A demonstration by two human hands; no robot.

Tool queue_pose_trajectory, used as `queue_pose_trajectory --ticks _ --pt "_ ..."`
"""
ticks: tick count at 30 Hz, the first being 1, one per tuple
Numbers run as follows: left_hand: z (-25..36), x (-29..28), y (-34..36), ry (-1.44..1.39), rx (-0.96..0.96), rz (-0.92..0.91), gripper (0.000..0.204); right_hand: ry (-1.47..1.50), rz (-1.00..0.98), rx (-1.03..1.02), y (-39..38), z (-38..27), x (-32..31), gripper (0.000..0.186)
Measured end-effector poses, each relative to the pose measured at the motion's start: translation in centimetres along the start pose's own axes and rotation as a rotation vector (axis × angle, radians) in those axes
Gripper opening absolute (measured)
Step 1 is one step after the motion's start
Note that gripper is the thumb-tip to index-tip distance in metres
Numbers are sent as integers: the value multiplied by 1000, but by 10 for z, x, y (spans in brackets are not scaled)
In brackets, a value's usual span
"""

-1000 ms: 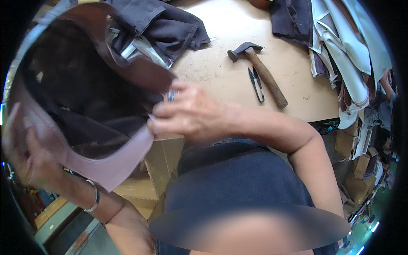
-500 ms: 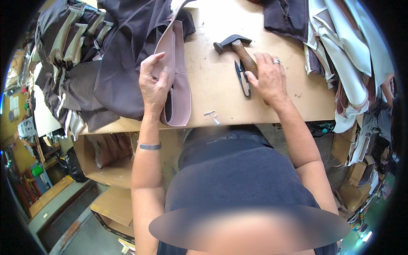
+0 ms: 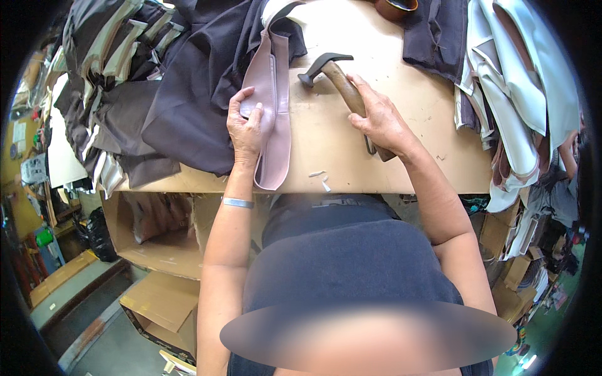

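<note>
A long pink leather strip (image 3: 276, 119) lies flat on the wooden workbench (image 3: 326, 144), joined at its far end to a dark brown fabric piece (image 3: 207, 88). My left hand (image 3: 246, 125) presses flat on the strip's left side, fingers spread. My right hand (image 3: 379, 119) is wrapped around the wooden handle of a hammer (image 3: 342, 81), whose dark metal head points left, close to the strip. A small dark tool lies under my right hand, mostly hidden.
Dark and cream fabric pieces (image 3: 119, 69) pile up at the bench's left. Pale leather cuts (image 3: 520, 94) hang over the right side. A brown round container (image 3: 395, 6) sits at the far edge. Open cardboard boxes (image 3: 157, 250) stand below the bench.
A second ago both hands held the brown and pink piece up close. It now lies flat on the bench, and my right hand has taken hold of the hammer handle.
</note>
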State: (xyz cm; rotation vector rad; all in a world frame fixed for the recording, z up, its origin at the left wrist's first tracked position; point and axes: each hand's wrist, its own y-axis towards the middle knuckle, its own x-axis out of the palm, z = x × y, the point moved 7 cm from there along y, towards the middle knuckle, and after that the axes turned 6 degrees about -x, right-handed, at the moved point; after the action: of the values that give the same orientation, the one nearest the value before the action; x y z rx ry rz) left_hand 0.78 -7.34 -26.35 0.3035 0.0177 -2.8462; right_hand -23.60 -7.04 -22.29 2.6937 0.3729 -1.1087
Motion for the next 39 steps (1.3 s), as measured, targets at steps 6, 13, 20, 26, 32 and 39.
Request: queue_pose_trajectory --ticks 6,13,20,26,32,39 --pt "-5 -5 1 -58 44 45 30 -46 130 -241 -8 -50 -9 72" --pt "-11 -10 0 -141 4 82 28 -415 -50 -324 -10 -48 24 67" --pt "-12 -8 0 -170 4 83 28 -415 -129 -311 -18 -50 26 68" --pt "-8 -7 -1 -81 74 103 27 -377 -131 -354 -29 -54 32 67" --pt "-3 -5 -4 -52 91 104 26 -320 -137 -352 -49 -57 40 69" --pt "-3 -9 -1 -116 109 102 32 -289 -218 -272 -68 -38 38 69"
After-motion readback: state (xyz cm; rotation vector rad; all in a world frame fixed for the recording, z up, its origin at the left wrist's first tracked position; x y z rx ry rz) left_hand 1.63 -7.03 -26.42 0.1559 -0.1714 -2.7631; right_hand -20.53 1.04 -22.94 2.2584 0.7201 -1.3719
